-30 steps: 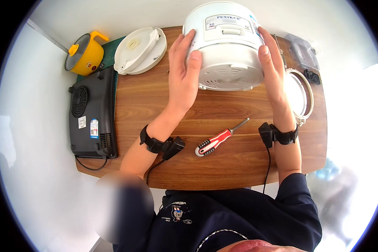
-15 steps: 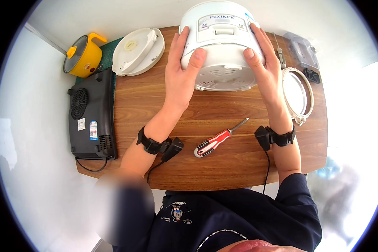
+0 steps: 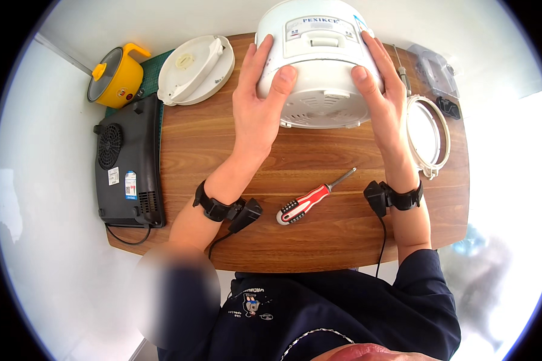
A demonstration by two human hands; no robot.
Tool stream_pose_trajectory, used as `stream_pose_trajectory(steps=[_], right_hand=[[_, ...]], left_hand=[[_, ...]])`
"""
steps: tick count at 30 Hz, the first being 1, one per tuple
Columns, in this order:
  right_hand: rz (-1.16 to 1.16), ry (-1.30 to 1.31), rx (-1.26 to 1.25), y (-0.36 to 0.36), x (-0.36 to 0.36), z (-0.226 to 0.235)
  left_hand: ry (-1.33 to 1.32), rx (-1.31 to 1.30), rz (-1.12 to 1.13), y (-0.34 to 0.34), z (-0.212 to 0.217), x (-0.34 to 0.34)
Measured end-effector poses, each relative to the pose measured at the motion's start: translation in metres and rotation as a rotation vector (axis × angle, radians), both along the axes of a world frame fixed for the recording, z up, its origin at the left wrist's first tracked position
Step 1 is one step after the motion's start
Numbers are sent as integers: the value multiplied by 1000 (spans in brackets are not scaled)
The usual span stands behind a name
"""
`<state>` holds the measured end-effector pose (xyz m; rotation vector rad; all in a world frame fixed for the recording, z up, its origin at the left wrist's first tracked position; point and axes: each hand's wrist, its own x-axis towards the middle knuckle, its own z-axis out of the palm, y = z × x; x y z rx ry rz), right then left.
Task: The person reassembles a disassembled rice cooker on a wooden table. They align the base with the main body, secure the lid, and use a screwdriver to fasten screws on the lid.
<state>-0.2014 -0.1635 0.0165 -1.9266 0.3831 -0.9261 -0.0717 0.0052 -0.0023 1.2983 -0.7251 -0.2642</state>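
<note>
Head view | left hand (image 3: 260, 107) and right hand (image 3: 384, 99) clasp white rice cooker (image 3: 317, 60) on opposite flanks, tipped | screwdriver (image 3: 312, 199) nearer right hand.

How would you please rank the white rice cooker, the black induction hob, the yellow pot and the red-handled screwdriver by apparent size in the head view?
1. White rice cooker, though it is nearest the camera.
2. Black induction hob.
3. Yellow pot.
4. Red-handled screwdriver.

The rice cooker (image 3: 320, 66) sits between my hands; a screwdriver (image 3: 312, 201) lies nearer me, a hotplate (image 3: 126, 165) far left.
</note>
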Motion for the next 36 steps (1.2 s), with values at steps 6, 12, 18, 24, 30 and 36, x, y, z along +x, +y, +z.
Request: stream_pose_trajectory(steps=[6,12,18,24,30,36], right_hand=[[-7,-8,3,-1,1,-1],[-56,-47,13,5,4,-2],[-112,-73,7,11,5,-5],[-118,-60,-8,5,4,-8],[57,148,-38,-12,-8,15],[83,110,-54,-7,-1,14]], left_hand=[[-17,-6,21,-1,-2,0],[-39,-19,69,-3,-4,-4],[-58,-12,132,-5,-7,-8],[-78,4,97,-5,-7,-3],[-421,226,148,-3,22,7],[-261,252,52,-8,24,11]])
